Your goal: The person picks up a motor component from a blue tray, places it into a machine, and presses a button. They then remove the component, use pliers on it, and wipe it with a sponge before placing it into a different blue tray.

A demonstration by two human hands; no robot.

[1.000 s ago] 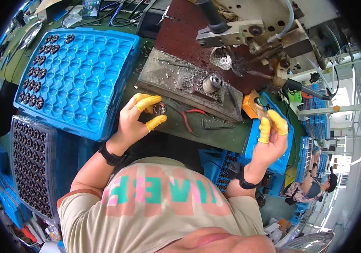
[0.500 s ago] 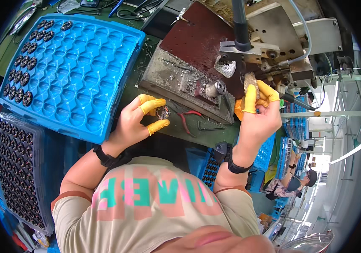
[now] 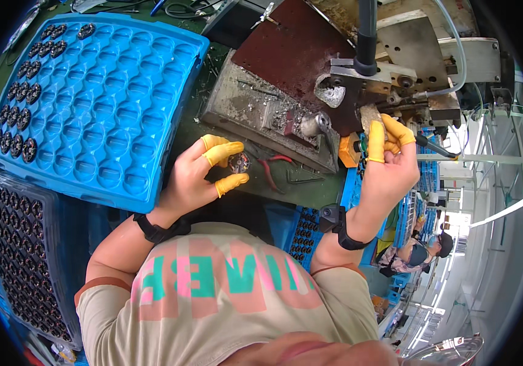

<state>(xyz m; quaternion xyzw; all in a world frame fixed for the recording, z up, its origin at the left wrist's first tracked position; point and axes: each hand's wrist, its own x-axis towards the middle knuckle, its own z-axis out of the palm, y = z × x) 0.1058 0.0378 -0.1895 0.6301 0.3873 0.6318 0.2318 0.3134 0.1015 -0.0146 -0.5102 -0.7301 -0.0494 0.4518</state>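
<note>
My left hand [image 3: 195, 173], with yellow finger cots on its fingertips, holds a small round wound coil part [image 3: 239, 163] with thin coloured wires between thumb and fingers. It is just beyond the near right corner of a blue tray. My right hand [image 3: 391, 166], in yellow finger cots too, pinches a speckled, tan-grey strip [image 3: 369, 116] whose material I cannot make out. This strip is beside the metal fixture [image 3: 383, 82] of the bench machine. A metal base [image 3: 237, 113] strewn with grey crumbs lies between my hands and the machine's dark red plate [image 3: 298, 46].
The blue tray [image 3: 100, 177] at left bears several dark round parts [image 3: 20, 116] along its left side. Below it stands a clear-covered tray [image 3: 26, 256] full of such parts. Red-handled pliers [image 3: 267, 174] and a hex key [image 3: 304, 178] lie on the green bench. Another person [image 3: 414, 250] is at far right.
My right hand has shifted slightly right, still pinching the strip. My left hand keeps hold of the coil part, almost in place. The whole view has turned a little.
</note>
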